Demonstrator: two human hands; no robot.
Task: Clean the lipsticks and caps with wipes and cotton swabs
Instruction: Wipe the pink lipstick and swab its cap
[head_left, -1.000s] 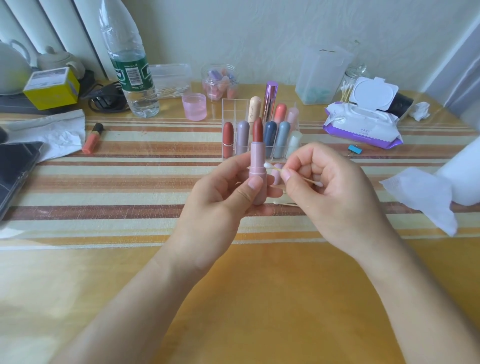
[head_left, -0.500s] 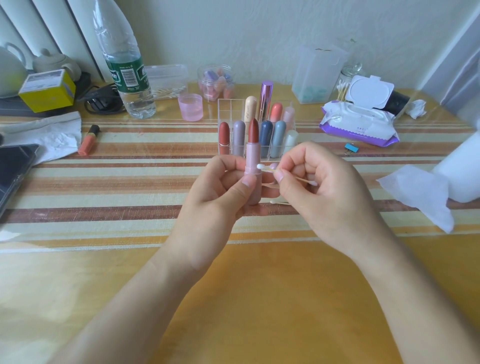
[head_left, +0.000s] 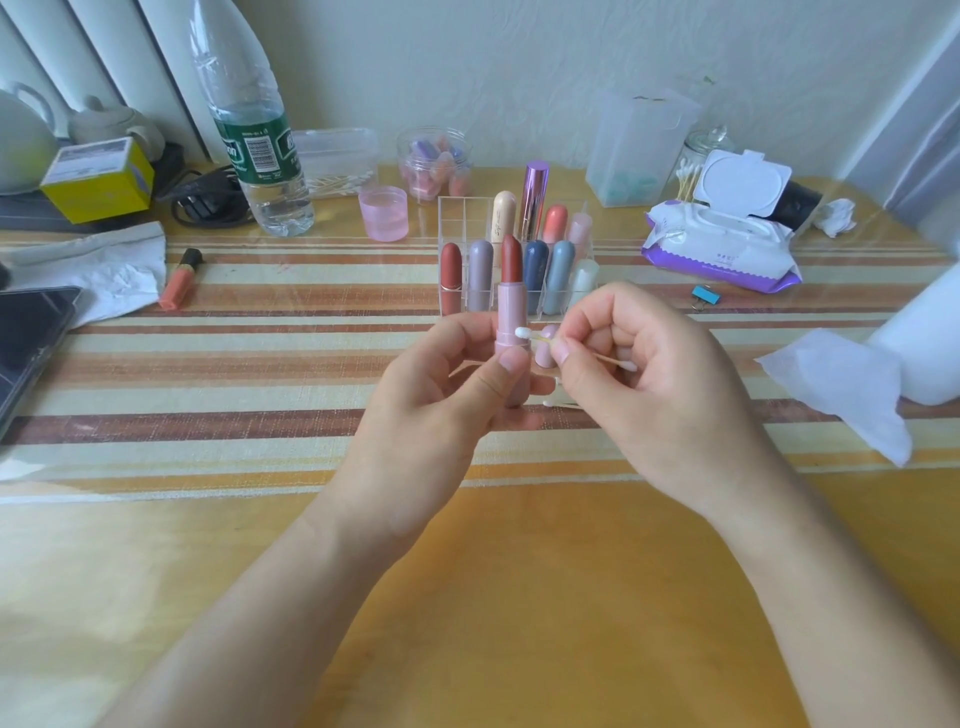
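Lipstick upright in left hand, thumb in front and fingers curled round its lower half. Red bullet is wound out, long axis 6-to-12 in view. Right hand pinches swab mid-stick between thumb and forefinger, other fingers curled in. Swab axis runs roughly 9-to-3, crossing the lipstick at near right angles. Leading cotton tip sits at the lipstick's right side, at the collar step just above the left thumb; actual contact cannot be resolved from this view. Lipstick lies close, at 9 o'clock from the right hand. Right hand is the working hand, left only the holder. Judgement: step in hand is swabbing the collar groove. Next stroke likely needs the lipstick turned about its long axis by the left fingers with the tip kept at the step. Risk: tip riding up toward 12 and smearing the bullet. Cap, pink and partly hidden, sits on table between the hands. Second swab lies on table below the right fingers. Rack of capped lipsticks is at 12 o'clock behind. Wipes, lid open, are at 2; loose wipe at 3.
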